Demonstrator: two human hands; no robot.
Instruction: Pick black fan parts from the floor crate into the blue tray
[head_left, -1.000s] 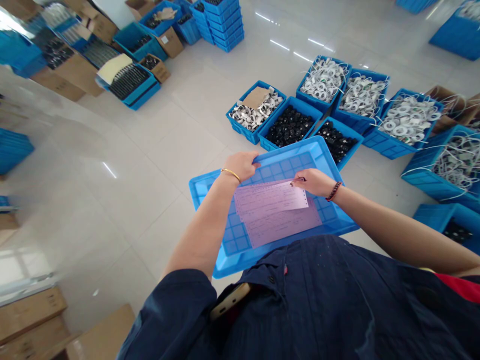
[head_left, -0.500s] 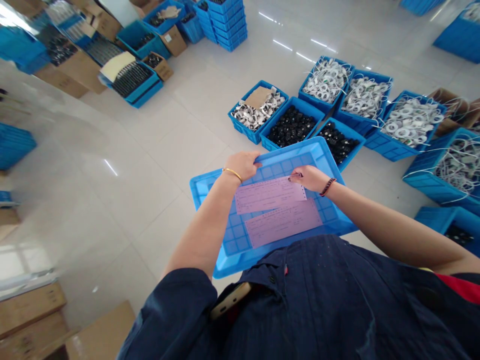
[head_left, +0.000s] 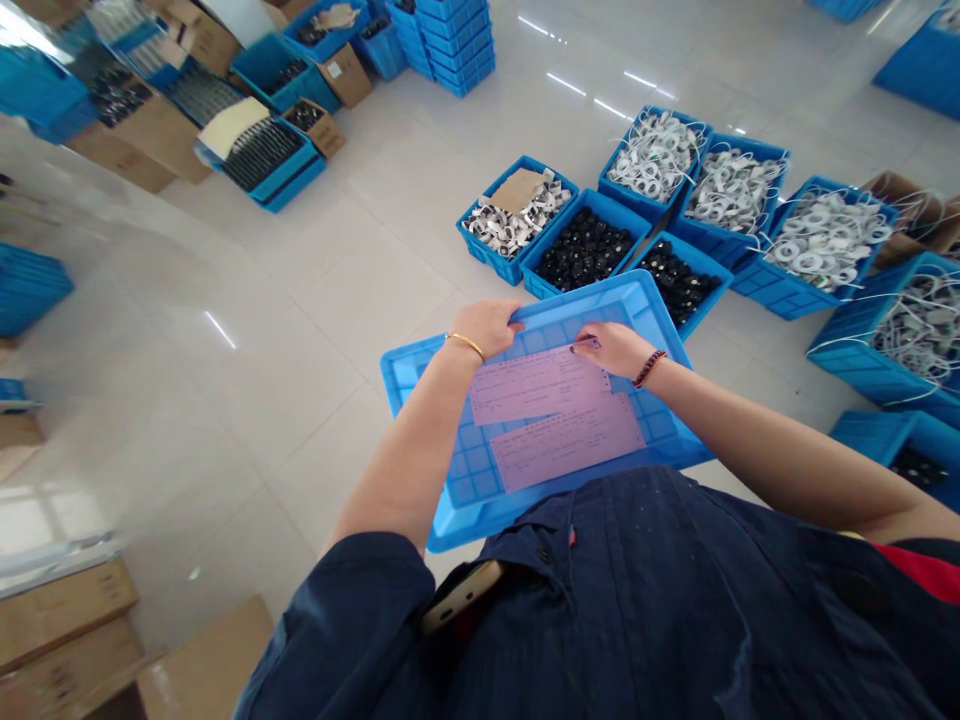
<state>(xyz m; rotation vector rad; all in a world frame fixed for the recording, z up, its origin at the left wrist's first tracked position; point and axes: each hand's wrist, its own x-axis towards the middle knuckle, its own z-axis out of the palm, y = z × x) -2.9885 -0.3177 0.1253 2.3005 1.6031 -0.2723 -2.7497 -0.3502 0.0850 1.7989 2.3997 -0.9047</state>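
My left hand (head_left: 481,328) grips the top rim of a shallow blue plastic tray (head_left: 420,385), which I hold tilted in front of my chest. Two pink printed forms lie on the tray, an upper sheet (head_left: 536,385) and a lower sheet (head_left: 570,440). My right hand (head_left: 609,350) rests over the upper sheet's top edge, its fingertips pinching a slim dark pen (head_left: 586,344). The pen's tip is hidden by the fingers.
Blue crates of white cables (head_left: 656,155) and black parts (head_left: 583,250) stand on the tiled floor (head_left: 300,270) beyond the tray. Cardboard boxes (head_left: 202,660) lie at the lower left, and stacked blue crates (head_left: 454,45) rise at the top.
My right hand has moved up and left along the tray. The pink sheets, overlapping a second ago, now lie more apart as two separate forms.
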